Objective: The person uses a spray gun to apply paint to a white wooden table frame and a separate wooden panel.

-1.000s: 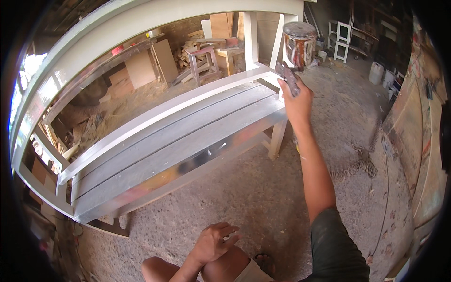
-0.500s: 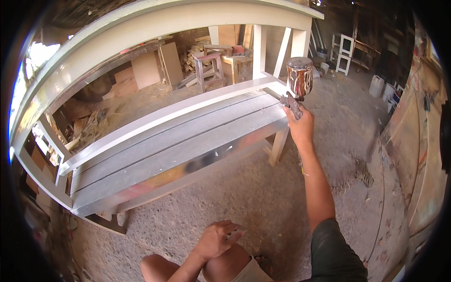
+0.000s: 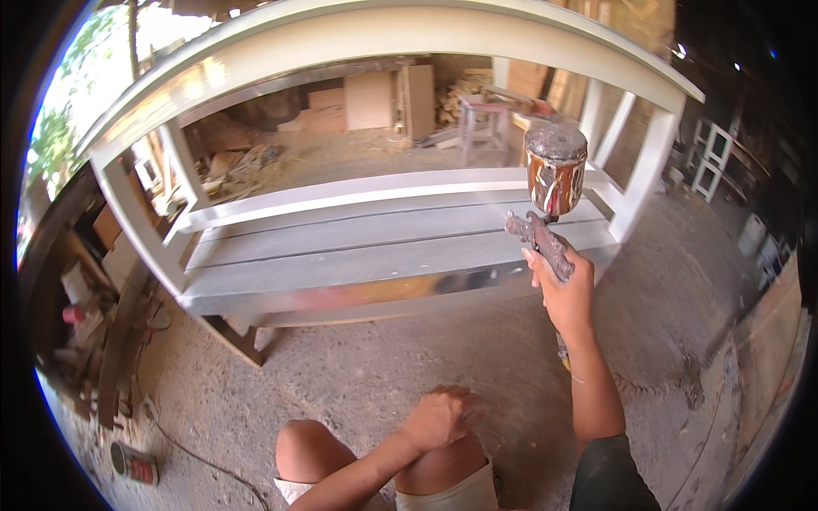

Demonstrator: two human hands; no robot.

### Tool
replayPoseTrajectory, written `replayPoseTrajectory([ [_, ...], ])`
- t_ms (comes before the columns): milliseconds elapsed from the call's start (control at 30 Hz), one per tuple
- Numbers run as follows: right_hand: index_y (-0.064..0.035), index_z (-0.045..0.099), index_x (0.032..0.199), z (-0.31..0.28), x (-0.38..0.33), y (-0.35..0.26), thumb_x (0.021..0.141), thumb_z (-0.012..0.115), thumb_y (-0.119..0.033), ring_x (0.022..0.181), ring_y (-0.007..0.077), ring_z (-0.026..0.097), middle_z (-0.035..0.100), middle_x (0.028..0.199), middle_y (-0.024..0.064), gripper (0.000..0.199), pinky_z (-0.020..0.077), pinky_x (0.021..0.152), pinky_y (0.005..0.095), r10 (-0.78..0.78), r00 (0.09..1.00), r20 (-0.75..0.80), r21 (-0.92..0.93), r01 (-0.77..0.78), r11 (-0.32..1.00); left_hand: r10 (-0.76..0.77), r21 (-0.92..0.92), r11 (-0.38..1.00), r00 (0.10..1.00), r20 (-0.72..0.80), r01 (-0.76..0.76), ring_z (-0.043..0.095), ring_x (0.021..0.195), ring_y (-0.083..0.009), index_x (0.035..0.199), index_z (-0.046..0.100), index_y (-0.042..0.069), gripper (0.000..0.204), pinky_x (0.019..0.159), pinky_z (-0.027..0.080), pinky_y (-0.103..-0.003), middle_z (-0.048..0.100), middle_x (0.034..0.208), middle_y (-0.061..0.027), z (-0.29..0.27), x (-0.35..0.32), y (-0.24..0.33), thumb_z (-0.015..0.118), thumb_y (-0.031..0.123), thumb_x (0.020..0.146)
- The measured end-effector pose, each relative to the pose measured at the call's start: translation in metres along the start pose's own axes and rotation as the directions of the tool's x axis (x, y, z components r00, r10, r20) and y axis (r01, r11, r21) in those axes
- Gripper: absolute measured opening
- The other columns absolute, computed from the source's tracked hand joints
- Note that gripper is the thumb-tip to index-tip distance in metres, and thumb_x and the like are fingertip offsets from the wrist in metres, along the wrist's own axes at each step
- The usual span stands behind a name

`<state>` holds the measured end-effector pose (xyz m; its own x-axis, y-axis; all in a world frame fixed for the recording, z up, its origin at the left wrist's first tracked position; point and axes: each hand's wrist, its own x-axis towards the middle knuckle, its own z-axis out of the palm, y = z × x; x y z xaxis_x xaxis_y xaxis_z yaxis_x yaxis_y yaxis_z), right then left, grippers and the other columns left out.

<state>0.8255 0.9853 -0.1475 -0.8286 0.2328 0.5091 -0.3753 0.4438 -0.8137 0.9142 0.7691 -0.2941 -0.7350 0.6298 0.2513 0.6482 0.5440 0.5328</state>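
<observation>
My right hand [image 3: 569,289] is closed round the handle of a paint-crusted spray gun [image 3: 545,243]. On top of the gun sits a round cup [image 3: 555,170], streaked brown and white with paint. The gun is held in front of a long wooden table frame [image 3: 400,43] painted white and grey, near its right end. Behind the gun runs the table's slatted lower shelf [image 3: 366,255], whose front edge has dark, yellow and red smudges. Over my knee lies my left hand [image 3: 443,417], loose and somewhat blurred, with nothing visible in it.
An air hose [image 3: 665,387] trails on the rough floor at right. A tin can [image 3: 134,464] and a cable [image 3: 196,456] lie at lower left. Behind the table are a small stool [image 3: 484,128], boards [image 3: 369,102] and stacked wood. A plywood panel [image 3: 771,366] leans at right.
The view has swung left, bringing the table's left end and the tin can into sight. The spray gun has come nearer, and now hangs in front of the shelf rather than at its corner.
</observation>
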Motion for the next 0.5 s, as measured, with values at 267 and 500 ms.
replayPoseTrajectory([
  [267,-0.0010,0.072,0.121,0.113,-0.029,-0.056,0.095,0.074,-0.012,0.054,0.0036,0.045,0.058,0.068,-0.0023,0.028,0.0361,0.048,0.0244,-0.144,0.966,0.214,0.136,0.117,0.984,-0.029,0.358,0.929,0.948,0.316,-0.091,0.056,0.123,-0.0295,0.104,0.076,0.008,0.038,0.102,0.043,-0.050,0.069,0.117,-0.0087,-0.011,-0.055,0.026,0.062,0.042,0.095],
  [500,-0.0003,0.072,0.116,0.223,-0.048,-0.114,0.096,0.074,-0.015,0.055,0.0037,0.049,0.059,0.068,-0.0028,0.024,0.0366,0.046,0.0239,-0.315,0.897,0.310,0.311,0.218,0.925,0.046,0.615,0.788,0.998,-0.033,-0.016,0.055,0.118,-0.0324,0.103,0.075,0.008,0.034,0.101,0.041,-0.051,0.067,0.115,-0.0098,0.050,-0.090,-0.004,0.062,0.038,0.093],
])
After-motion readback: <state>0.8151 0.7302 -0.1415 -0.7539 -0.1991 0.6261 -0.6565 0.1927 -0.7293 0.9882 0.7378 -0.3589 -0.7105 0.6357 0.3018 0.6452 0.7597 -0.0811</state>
